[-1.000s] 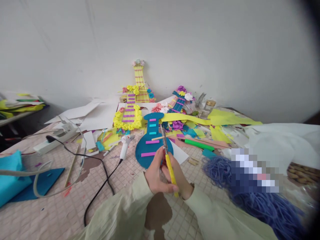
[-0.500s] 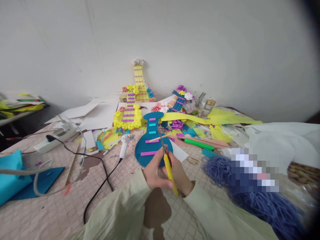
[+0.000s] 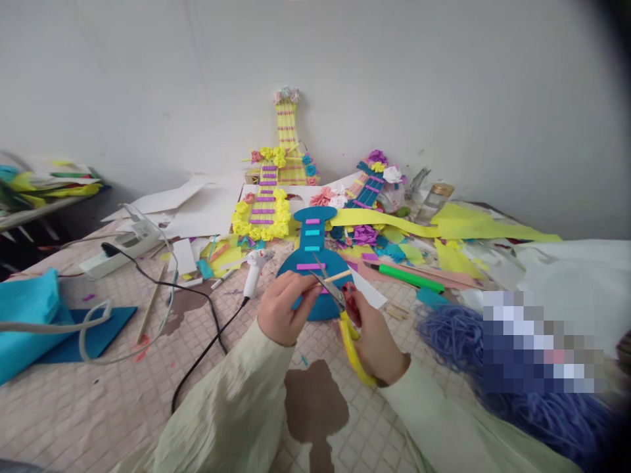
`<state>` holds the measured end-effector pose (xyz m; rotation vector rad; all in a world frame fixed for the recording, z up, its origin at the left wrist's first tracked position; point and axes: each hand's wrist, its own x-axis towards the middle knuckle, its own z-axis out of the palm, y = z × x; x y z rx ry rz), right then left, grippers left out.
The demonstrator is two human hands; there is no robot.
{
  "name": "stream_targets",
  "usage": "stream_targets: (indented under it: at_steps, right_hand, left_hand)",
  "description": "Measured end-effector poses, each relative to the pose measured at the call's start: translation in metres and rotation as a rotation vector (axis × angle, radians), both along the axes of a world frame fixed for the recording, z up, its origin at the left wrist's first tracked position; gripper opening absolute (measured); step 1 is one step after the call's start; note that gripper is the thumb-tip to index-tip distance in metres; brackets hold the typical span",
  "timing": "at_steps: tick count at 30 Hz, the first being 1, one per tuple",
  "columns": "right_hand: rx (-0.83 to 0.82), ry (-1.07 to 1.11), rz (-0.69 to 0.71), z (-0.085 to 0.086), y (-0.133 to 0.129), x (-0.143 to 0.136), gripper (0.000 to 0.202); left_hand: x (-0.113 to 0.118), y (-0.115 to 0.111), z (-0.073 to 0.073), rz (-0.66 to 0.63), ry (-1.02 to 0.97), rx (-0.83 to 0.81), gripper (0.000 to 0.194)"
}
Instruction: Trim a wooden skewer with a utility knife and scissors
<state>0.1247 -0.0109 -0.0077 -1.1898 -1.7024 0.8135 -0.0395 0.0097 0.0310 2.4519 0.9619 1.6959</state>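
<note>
My right hand (image 3: 377, 341) grips scissors with yellow handles (image 3: 351, 348). Their blades (image 3: 331, 286) are spread and point away from me to the left. My left hand (image 3: 286, 305) is closed in a pinch on a short pale wooden stick (image 3: 339, 276), which crosses near the blades; its left end is hidden by my fingers. Beneath both hands lies a blue guitar-shaped cutout (image 3: 290, 263) bearing several purple and light-blue strips (image 3: 311, 232). My hands and the scissors cover part of its lower body.
A white glue gun (image 3: 254, 272) with a black cord stands left of the cutout. Decorated guitar shapes (image 3: 287, 131) lean on the wall. To the right are a green cutter (image 3: 411, 278), short sticks (image 3: 396, 311) and blue-purple yarn (image 3: 451, 338). A power strip (image 3: 118, 256) sits at left.
My left hand has moved left, away from the scissors, and now pinches the stick. The scissors have opened wider in my right hand. The view has shifted slightly.
</note>
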Motion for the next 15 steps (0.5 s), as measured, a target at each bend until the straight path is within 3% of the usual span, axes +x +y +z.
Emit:
stream_targets:
  at_steps: [6,15]
  right_hand:
    - [0.049,-0.148,0.009,0.0118,-0.0042,0.0035,0.034]
    - [0.109,-0.191,0.046,0.0091,-0.0042,0.0074,0.057]
  left_hand:
    - [-0.0021,0.0017,-0.0032,0.032,0.096,0.026,0.007]
    - [-0.0021,0.0001,-0.0059,0.094,0.151,0.085,0.012]
